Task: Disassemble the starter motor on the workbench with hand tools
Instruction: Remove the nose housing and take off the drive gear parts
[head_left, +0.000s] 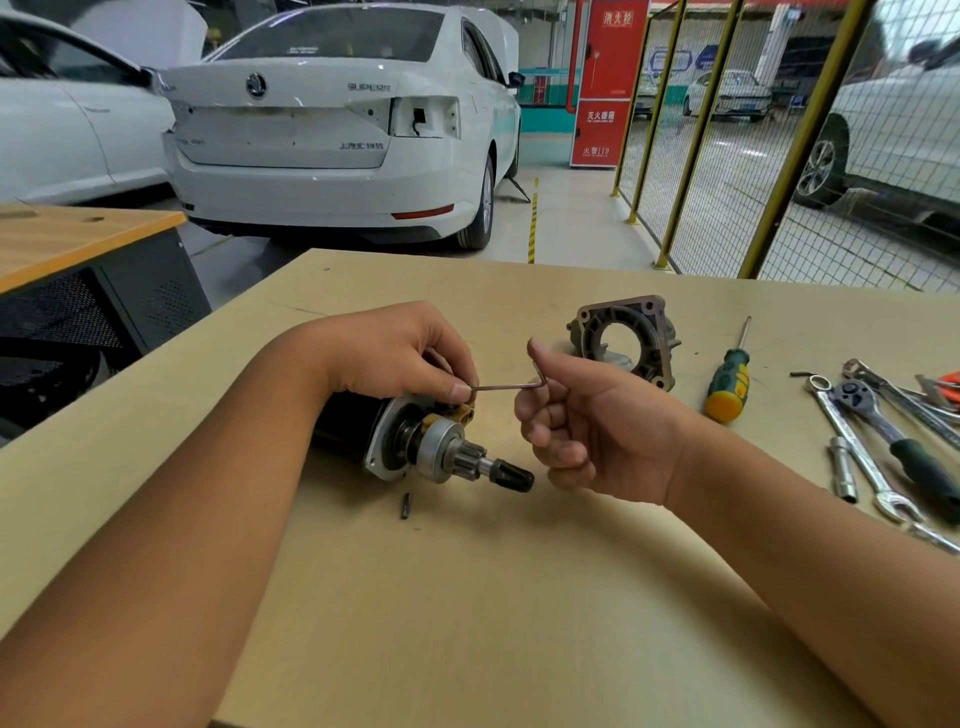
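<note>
While the starter motor (415, 441) lies on the workbench (493, 597) at centre frame, its pinion shaft pointing toward lower right, the left hand (395, 353) rests over its top, thumb and fingers curled round the long end of a hex key (511, 385). The key's long axis runs level, left to right, across the gap between the hands. The right hand (587, 431) pinches the bent short end, remaining fingers curled. The key's tip sits at the yellow lever by the flange, just under the left thumb, so the left hand is nearer. The removed nose housing (626, 338) stands behind, upper right of centre.
</note>
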